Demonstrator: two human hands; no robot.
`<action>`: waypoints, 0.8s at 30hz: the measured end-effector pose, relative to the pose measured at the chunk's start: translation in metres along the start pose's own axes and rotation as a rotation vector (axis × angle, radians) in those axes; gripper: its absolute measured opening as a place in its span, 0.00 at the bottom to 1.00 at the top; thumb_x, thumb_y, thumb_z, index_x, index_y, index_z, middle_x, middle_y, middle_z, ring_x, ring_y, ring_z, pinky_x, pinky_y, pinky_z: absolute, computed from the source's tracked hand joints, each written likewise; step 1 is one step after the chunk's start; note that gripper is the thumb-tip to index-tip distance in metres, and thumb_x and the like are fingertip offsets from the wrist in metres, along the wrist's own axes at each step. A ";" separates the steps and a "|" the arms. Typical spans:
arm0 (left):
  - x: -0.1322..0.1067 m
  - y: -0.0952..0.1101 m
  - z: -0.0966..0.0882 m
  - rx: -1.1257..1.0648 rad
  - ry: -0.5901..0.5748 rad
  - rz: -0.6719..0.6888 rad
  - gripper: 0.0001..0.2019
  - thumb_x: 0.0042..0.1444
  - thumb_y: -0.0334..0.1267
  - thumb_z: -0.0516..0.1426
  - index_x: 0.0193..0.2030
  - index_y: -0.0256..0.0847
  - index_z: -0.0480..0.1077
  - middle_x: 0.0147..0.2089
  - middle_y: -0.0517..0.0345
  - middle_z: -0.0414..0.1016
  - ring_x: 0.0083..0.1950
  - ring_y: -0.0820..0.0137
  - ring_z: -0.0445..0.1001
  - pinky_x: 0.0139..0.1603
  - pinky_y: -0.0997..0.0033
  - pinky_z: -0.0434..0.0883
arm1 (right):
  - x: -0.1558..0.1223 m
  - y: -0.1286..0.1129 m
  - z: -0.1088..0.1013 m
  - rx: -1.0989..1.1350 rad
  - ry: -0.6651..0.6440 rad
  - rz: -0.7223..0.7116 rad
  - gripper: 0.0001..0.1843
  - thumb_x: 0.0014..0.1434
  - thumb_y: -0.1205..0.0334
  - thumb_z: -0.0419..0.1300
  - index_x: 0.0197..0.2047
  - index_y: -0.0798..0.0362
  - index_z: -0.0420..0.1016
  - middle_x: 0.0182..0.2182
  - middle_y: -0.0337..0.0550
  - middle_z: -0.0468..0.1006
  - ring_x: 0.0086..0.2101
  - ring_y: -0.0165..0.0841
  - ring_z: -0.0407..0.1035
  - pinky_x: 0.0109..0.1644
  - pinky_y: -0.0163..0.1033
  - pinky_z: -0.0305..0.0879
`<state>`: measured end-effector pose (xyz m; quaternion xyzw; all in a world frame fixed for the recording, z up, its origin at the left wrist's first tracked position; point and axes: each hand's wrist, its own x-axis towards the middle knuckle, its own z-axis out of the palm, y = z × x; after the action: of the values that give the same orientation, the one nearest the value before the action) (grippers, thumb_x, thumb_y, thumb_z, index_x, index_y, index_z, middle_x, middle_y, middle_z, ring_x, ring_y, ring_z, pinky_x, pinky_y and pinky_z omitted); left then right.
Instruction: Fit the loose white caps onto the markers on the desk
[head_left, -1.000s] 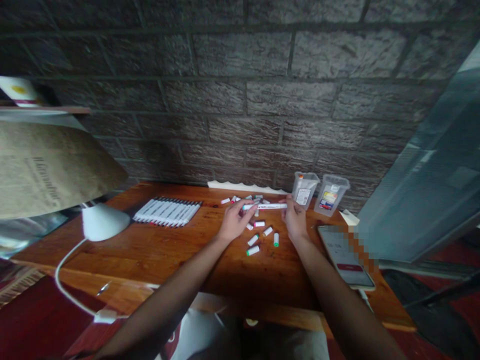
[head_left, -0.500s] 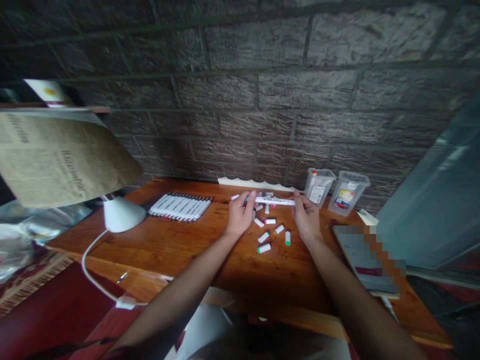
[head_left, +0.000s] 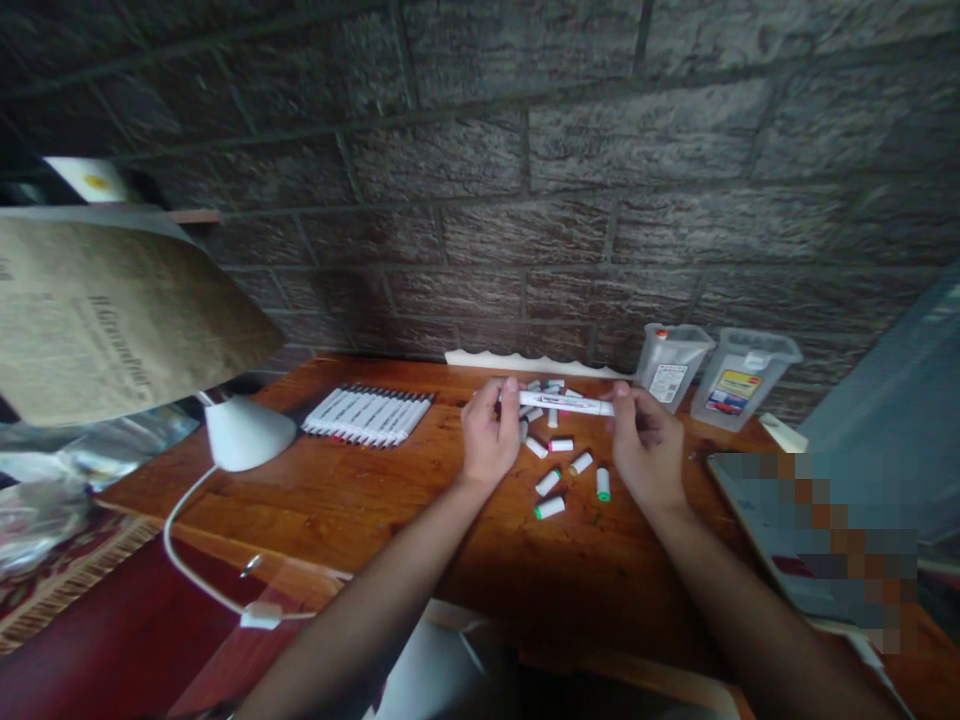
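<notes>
A white marker (head_left: 568, 403) with small dark print lies level between my two hands, above the wooden desk. My left hand (head_left: 491, 428) pinches its left end between thumb and fingers. Its right end is in the closed fingers of my right hand (head_left: 646, 440); both tips are covered. Below and behind it, several white marker caps (head_left: 561, 445) with green, pink and brown ends are scattered on the desk. To the left lies a neat row of white markers (head_left: 367, 416) with dark ends, side by side.
Two clear plastic containers (head_left: 675, 368) stand by the brick wall at the back right. A tablet-like device (head_left: 780, 540), partly blurred, lies at the right edge. A lamp (head_left: 247, 435) with a printed shade and white cable is at left. A white wavy strip (head_left: 536, 364) runs along the wall.
The view has shifted slightly, so things on the right sit farther right. Both hands keep hold of the marker, which now tilts slightly down to the right.
</notes>
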<state>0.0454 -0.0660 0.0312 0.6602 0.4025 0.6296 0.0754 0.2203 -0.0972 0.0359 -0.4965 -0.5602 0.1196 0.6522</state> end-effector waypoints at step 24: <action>-0.003 0.000 0.001 0.011 -0.054 0.016 0.17 0.68 0.43 0.49 0.33 0.36 0.72 0.29 0.58 0.74 0.31 0.75 0.72 0.36 0.77 0.67 | 0.004 0.003 0.002 0.058 0.037 0.067 0.23 0.64 0.46 0.53 0.31 0.56 0.75 0.25 0.39 0.72 0.29 0.29 0.66 0.37 0.34 0.61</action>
<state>0.0469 -0.0678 0.0286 0.6808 0.3983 0.6098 0.0774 0.2215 -0.0920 0.0352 -0.4980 -0.5272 0.1483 0.6723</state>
